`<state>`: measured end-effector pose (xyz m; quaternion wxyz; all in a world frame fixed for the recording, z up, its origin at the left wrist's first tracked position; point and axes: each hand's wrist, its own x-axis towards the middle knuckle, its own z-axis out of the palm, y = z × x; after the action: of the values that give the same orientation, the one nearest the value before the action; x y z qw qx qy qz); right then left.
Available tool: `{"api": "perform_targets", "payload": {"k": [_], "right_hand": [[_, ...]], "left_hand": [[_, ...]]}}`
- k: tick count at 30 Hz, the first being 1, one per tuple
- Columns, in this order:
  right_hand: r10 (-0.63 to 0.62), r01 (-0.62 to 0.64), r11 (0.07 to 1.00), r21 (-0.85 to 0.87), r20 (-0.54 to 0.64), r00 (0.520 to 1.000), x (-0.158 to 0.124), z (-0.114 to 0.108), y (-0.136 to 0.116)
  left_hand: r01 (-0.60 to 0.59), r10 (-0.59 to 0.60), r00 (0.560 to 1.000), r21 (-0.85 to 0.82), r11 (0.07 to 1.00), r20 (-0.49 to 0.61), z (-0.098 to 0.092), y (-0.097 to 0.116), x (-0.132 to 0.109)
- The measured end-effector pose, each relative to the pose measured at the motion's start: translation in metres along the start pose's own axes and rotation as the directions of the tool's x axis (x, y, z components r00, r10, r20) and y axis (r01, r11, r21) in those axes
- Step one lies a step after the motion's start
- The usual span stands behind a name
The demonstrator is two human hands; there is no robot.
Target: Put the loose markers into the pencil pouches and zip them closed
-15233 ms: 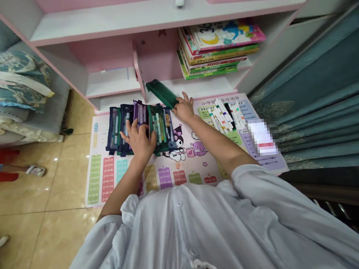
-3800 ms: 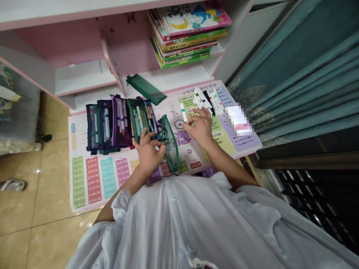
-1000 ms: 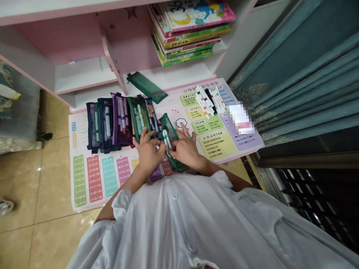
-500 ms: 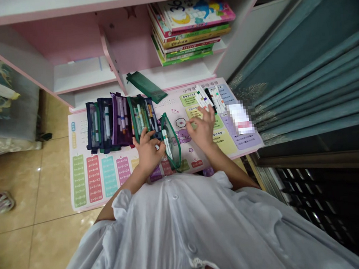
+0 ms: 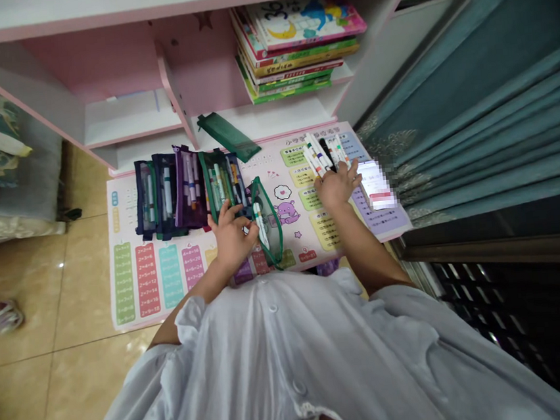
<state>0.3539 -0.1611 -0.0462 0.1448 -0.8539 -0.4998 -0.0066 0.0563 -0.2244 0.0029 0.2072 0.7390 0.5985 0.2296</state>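
Note:
My left hand (image 5: 233, 233) is at the left edge of a green mesh pouch (image 5: 274, 227), its thumb and index finger pinched at the pouch's side. White markers (image 5: 261, 226) lie inside that pouch. My right hand (image 5: 338, 188) reaches over the lower ends of the loose white markers (image 5: 318, 154) at the desk's right side, fingers apart. Whether its fingertips touch a marker is hard to tell. Several filled mesh pouches, among them a purple one (image 5: 189, 186), lie in a row left of centre. A flat dark green pouch (image 5: 230, 136) rests at the back.
A phone (image 5: 375, 184) with a lit screen lies right of my right hand. Stacked books (image 5: 294, 50) stand in the pink and white shelf behind the desk mat (image 5: 130, 251). Teal curtains (image 5: 472, 99) hang at the right. A foot in a sandal shows at far left.
My right hand has moved right and a little away from the green pouch, to the loose white markers. My left hand has stayed at the pouch.

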Motion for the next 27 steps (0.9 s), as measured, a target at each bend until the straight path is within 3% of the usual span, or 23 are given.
{"api": "perform_targets", "payload": {"k": [3, 7, 11, 14, 20, 27], "right_hand": [[-0.033, 0.033, 0.999, 0.016, 0.020, 0.999, -0.003, -0.003, -0.004], [-0.103, 0.106, 0.990, 0.097, -0.037, 0.994, -0.019, -0.015, -0.016], [-0.156, 0.179, 0.958, 0.226, -0.114, 0.981, -0.048, -0.038, -0.033], [-0.269, 0.298, 0.901, 0.315, -0.132, 0.954, -0.077, -0.057, -0.045], [-0.507, 0.486, 0.796, 0.362, -0.041, 0.861, -0.134, -0.074, -0.063], [-0.501, 0.453, 0.857, 0.248, 0.188, 0.845, -0.147, -0.061, -0.080]], "left_hand": [[0.003, -0.003, 1.000, 0.000, 1.000, 0.001, -0.001, 0.001, 0.000], [0.013, -0.013, 1.000, -0.001, 1.000, 0.008, -0.002, 0.001, 0.000], [0.016, -0.016, 1.000, -0.002, 1.000, 0.010, -0.002, 0.001, 0.000], [0.017, -0.017, 1.000, -0.001, 1.000, 0.010, -0.002, 0.001, 0.001], [0.007, -0.007, 1.000, -0.013, 1.000, -0.006, -0.001, 0.001, 0.000], [0.003, -0.003, 1.000, -0.014, 1.000, -0.009, 0.000, 0.001, 0.000]]}}
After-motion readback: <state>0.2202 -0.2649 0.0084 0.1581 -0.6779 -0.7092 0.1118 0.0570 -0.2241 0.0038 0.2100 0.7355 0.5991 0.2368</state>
